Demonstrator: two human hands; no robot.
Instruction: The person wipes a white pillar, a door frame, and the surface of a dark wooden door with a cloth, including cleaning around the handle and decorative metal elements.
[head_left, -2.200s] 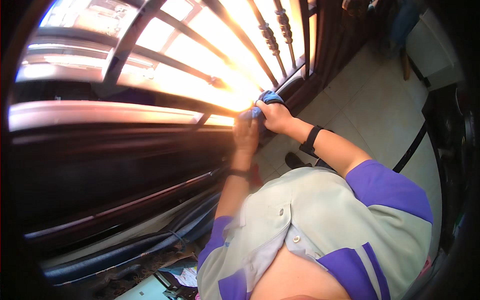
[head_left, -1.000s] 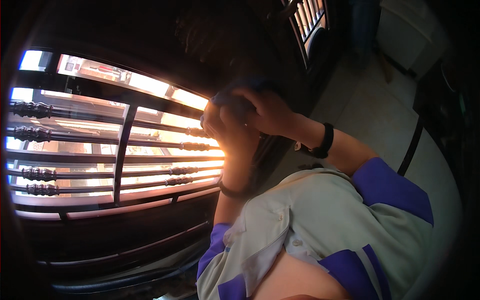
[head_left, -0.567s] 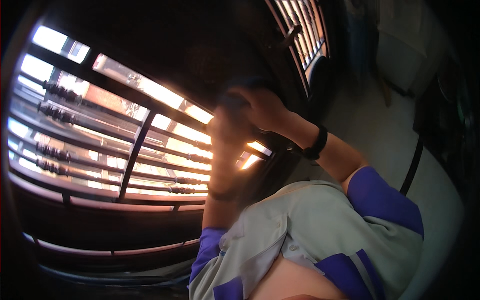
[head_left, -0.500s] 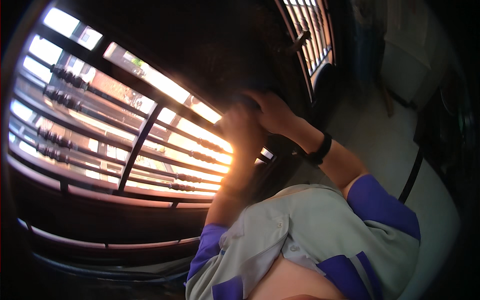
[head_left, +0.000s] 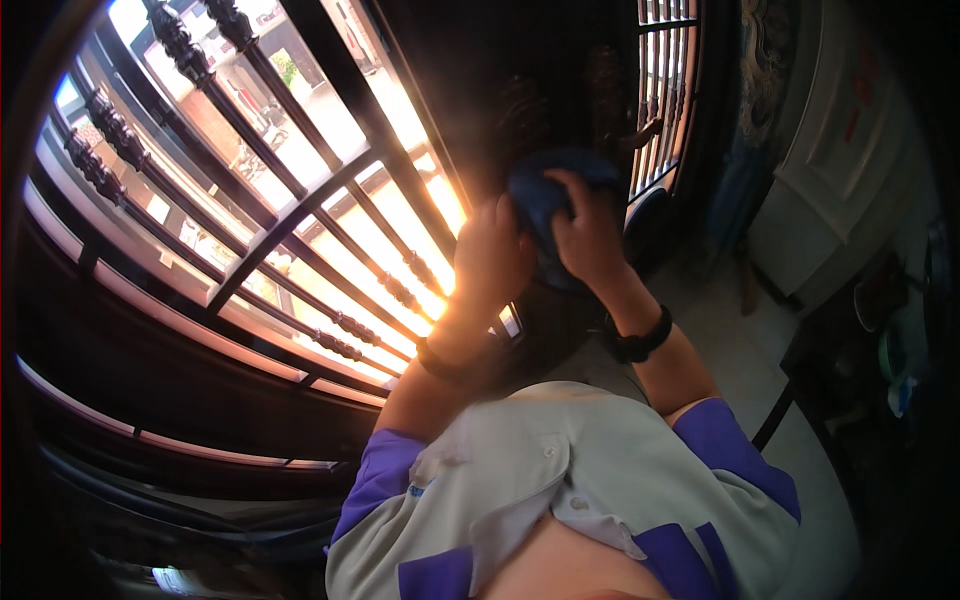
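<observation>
A dark blue cloth point(head_left: 537, 200) is bunched between my hands, in front of a dark panel. My right hand point(head_left: 592, 235) grips it from the right, thumb and fingers curled over its folds. On the left side my left hand point(head_left: 490, 250) is closed at the cloth's edge, its fingertips partly hidden and veiled by glare. Bright light from the barred window point(head_left: 285, 220) falls beside my left hand and forearm. The lower part of the cloth fades into the dark behind my hands.
A second barred window point(head_left: 665, 95) stands at the upper right, with a dark handle point(head_left: 648, 135) beside it. Further right is a white cabinet point(head_left: 825, 170). Dark furniture point(head_left: 850, 340) with small items sits at the right edge, above a pale floor point(head_left: 745, 310).
The view has turned, so the barred window appears steeper. My hands have come apart a little and to the right, and the blue cloth now shows clearly between them.
</observation>
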